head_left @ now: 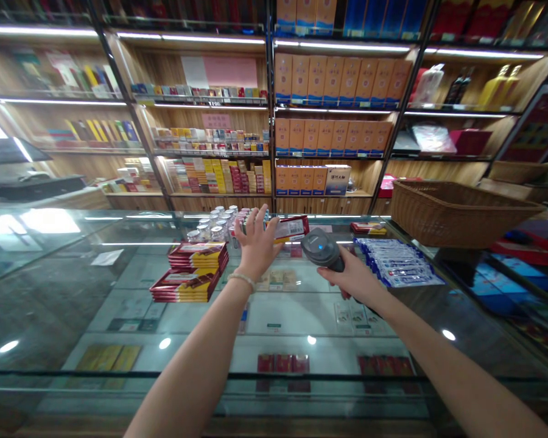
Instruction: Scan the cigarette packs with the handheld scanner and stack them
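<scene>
My left hand (pixel 257 240), with a beaded bracelet at the wrist, grips one end of a flat red and yellow snack packet (pixel 294 228) above the glass counter. The packet's barcode side faces me. My right hand (pixel 354 277) is wrapped round the handle of a dark barcode scanner (pixel 320 248), whose head is close to the packet's right end. To the left of my left hand lie stacked red and yellow packets (pixel 189 274) in two piles. Behind that hand stand several small clear-lidded jars (pixel 216 225), partly covered by the fingers.
Blue and white packets (pixel 397 261) lie in a row right of the scanner. A wicker basket (pixel 456 213) stands at the counter's right, near a few red packets (pixel 368 229). Boxed goods line the shelves (pixel 333 109) behind. The glass counter (pixel 296 316) displays small boxes inside.
</scene>
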Tool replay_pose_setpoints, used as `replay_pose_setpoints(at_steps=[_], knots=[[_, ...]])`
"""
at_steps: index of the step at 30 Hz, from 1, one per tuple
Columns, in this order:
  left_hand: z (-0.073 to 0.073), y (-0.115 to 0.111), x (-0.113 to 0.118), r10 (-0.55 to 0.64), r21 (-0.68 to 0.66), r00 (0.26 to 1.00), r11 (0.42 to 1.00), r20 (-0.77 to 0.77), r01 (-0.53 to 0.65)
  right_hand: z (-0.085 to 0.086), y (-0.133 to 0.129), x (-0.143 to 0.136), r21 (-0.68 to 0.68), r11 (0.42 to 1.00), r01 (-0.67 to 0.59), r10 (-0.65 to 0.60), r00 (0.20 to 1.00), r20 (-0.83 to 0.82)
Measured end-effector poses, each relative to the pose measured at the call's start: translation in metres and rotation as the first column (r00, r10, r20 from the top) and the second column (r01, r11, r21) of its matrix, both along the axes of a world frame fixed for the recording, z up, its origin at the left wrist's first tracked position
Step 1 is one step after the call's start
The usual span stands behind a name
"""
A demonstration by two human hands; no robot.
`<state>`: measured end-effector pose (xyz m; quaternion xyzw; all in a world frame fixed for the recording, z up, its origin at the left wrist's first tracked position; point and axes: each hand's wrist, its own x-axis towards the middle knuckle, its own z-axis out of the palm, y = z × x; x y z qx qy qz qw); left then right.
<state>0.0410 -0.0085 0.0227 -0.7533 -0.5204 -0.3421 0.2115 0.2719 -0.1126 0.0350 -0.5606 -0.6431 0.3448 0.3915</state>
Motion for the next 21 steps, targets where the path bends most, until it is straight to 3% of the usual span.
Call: replay_pose_setpoints(at_steps=[12, 21], knots=[[0.0024, -0.0024, 0.0015, -0.006, -0.005, 1.000, 1.000, 0.020, 0.007, -0.0056, -0.0025, -0.0044, -0.019, 0.999, -0.050, 0.052, 0.996, 0.067], [0.0026, -0.0022, 0.0018, -0.008, -0.016, 1.000, 1.000, 0.014, 0.008, -0.0088, -0.0014, -0.0080, 0.083, 0.996, -0.021, 0.003, 0.978, 0.210]])
